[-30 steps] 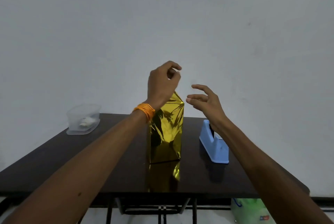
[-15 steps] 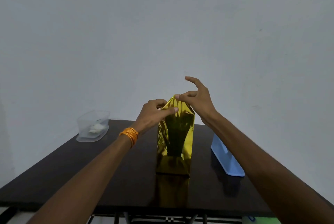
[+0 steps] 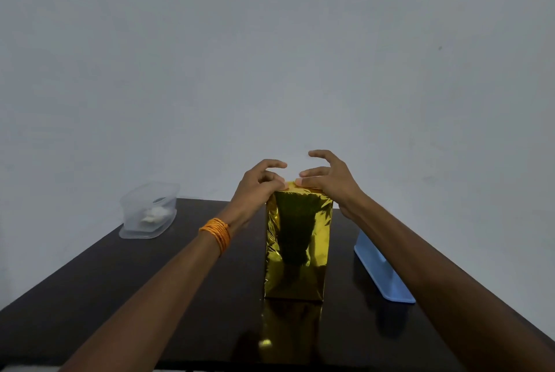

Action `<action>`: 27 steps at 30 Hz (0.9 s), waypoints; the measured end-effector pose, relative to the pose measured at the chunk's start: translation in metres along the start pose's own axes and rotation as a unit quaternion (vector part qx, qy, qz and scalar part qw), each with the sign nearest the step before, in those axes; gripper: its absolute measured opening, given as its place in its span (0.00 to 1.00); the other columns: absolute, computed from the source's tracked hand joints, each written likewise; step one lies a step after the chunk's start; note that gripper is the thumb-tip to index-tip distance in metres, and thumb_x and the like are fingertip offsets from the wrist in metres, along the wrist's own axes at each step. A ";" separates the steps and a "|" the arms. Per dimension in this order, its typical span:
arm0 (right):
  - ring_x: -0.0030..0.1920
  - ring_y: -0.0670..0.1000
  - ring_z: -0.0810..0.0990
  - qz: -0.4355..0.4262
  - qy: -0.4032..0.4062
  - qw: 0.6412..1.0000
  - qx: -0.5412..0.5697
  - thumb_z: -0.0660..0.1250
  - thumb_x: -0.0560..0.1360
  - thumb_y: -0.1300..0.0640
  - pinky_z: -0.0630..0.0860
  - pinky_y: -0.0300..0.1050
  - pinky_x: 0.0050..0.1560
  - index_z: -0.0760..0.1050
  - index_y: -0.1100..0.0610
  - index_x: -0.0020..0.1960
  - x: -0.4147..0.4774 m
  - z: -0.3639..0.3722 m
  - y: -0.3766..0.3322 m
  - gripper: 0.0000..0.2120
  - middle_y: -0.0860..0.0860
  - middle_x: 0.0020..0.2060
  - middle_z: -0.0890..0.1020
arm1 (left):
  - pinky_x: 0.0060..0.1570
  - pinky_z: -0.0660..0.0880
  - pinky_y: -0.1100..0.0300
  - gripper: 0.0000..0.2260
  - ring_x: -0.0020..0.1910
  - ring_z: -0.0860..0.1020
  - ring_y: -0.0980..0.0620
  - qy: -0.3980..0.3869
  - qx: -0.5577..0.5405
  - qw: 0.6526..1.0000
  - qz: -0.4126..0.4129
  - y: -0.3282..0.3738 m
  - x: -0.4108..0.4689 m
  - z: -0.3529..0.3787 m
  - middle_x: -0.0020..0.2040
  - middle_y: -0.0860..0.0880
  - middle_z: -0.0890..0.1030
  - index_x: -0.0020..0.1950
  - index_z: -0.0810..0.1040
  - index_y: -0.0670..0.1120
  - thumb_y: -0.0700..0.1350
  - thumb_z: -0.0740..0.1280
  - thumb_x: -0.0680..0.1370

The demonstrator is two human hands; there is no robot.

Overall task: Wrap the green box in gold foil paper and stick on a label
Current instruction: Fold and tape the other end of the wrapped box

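The box (image 3: 295,247) stands upright in the middle of the dark table, fully covered in shiny gold foil, so no green shows. Both hands are at its top. My left hand (image 3: 259,184), with an orange thread band on the wrist, presses fingertips onto the top left edge of the foil. My right hand (image 3: 329,181) presses its thumb and a finger flat on the top right, other fingers lifted. Neither hand curls round the box. No label is visible.
A blue tape dispenser (image 3: 383,269) lies to the right of the box, partly behind my right forearm. A clear plastic container (image 3: 148,211) with something white inside sits at the table's (image 3: 120,281) far left corner. A plain wall rises behind.
The pointed foil flap at the top has been folded down flat. Both hands came down from above onto the box top, and the view tilted lower and closer.
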State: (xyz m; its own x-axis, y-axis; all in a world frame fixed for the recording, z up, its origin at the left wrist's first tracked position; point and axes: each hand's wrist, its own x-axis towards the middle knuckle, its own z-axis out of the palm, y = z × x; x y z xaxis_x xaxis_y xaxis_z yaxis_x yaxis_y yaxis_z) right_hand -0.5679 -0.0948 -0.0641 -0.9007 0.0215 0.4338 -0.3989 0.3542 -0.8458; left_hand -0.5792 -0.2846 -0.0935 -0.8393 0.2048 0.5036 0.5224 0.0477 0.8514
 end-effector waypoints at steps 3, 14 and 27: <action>0.54 0.53 0.81 0.054 -0.002 0.998 0.030 0.80 0.68 0.58 0.81 0.48 0.50 0.69 0.48 0.70 0.003 -0.003 0.006 0.35 0.55 0.60 0.79 | 0.40 0.75 0.63 0.12 0.46 0.78 0.53 -0.011 -0.012 1.000 0.002 -0.003 0.001 0.005 0.46 0.46 0.79 0.59 0.80 0.50 0.37 0.66 0.79; 0.57 0.58 0.81 0.079 0.044 0.990 0.108 0.74 0.74 0.63 0.82 0.50 0.49 0.73 0.47 0.66 0.006 0.003 0.022 0.24 0.57 0.65 0.74 | 0.42 0.76 0.57 0.11 0.49 0.78 0.49 0.059 -0.044 0.997 -0.008 -0.004 0.007 0.018 0.44 0.51 0.80 0.44 0.83 0.43 0.34 0.62 0.77; 0.57 0.58 0.81 0.095 -0.034 0.987 0.121 0.75 0.73 0.60 0.79 0.48 0.48 0.67 0.50 0.71 0.003 -0.007 0.015 0.30 0.59 0.59 0.78 | 0.50 0.78 0.50 0.11 0.53 0.79 0.47 0.079 -0.009 0.997 0.002 -0.006 0.002 0.019 0.48 0.47 0.82 0.45 0.82 0.44 0.36 0.60 0.78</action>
State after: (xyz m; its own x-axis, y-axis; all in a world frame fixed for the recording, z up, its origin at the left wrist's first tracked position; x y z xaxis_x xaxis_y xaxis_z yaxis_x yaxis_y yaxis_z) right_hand -0.5751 -0.0833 -0.0734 -0.9696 0.0012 0.2447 -0.2429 0.1159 -0.9631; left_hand -0.5813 -0.2656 -0.1003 -0.8508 0.0486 0.5233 0.5249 0.0297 0.8506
